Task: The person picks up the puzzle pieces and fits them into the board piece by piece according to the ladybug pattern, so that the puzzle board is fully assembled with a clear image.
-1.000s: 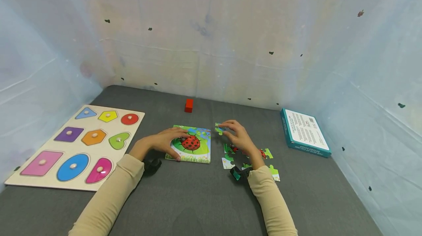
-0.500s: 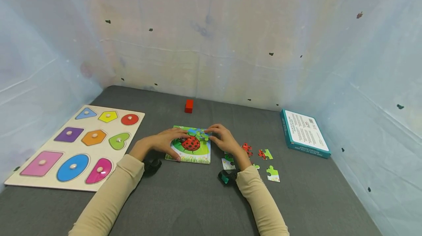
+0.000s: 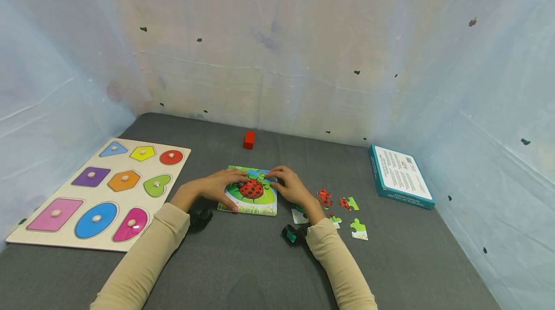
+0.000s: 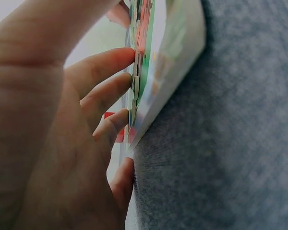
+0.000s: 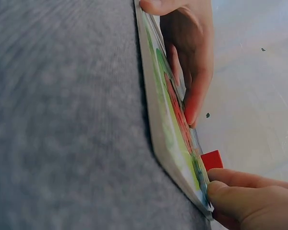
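Note:
A ladybug jigsaw puzzle board [image 3: 260, 209] lies flat on the grey table between both hands. My left hand [image 3: 214, 188] rests over its left side, fingertips on the puzzle's surface and thumb by the front edge. In the left wrist view those fingers [image 4: 98, 67] reach out fairly straight, touching the pieces in the board. At the board's upper right corner my right hand [image 3: 291, 187] pinches a green and blue puzzle piece [image 3: 267, 181] between thumb and fingers, low over the picture. The right wrist view has that thumb [image 5: 225, 191] right at the board's corner; the fingers largely cover the piece.
Several loose puzzle pieces [image 3: 324, 197] lie right of the board, some partly behind my right wrist. A knobbed shape board [image 3: 73, 194] lies at left. Behind the puzzle stands a red block [image 3: 249, 140]. A teal box [image 3: 402, 176] sits at far right, near the curtain.
My right hand has carried the puzzle piece leftward from beside the board onto its upper right corner, uncovering more loose pieces. The left hand has stayed in place.

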Motion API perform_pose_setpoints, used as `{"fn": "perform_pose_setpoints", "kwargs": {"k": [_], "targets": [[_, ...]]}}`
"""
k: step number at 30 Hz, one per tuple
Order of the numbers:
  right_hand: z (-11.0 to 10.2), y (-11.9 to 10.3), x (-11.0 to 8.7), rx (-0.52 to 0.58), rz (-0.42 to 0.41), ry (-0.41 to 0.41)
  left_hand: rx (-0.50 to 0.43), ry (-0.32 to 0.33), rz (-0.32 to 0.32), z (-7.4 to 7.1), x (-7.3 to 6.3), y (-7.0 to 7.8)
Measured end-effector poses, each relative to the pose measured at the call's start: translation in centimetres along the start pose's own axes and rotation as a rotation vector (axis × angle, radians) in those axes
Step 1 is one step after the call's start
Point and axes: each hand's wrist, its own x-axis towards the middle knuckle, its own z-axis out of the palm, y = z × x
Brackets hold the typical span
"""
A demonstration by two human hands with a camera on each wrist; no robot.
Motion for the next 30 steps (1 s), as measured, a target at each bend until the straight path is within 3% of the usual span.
{"fn": "perform_pose_setpoints", "kwargs": {"k": [7, 15, 30], "targets": [[0.29, 0.23, 0.05, -0.003, 0.016, 0.003, -0.004, 0.018, 0.029, 0.23, 0.09, -0.20], [0.33, 0.25, 0.01, 0.011, 0.017, 0.007, -0.019, -0.005, 0.000, 0.10, 0.12, -0.13], [0.41, 0.14, 0.12, 0.030, 0.003, 0.012, -0.002, 0.010, 0.020, 0.05, -0.07, -0.06]]}}
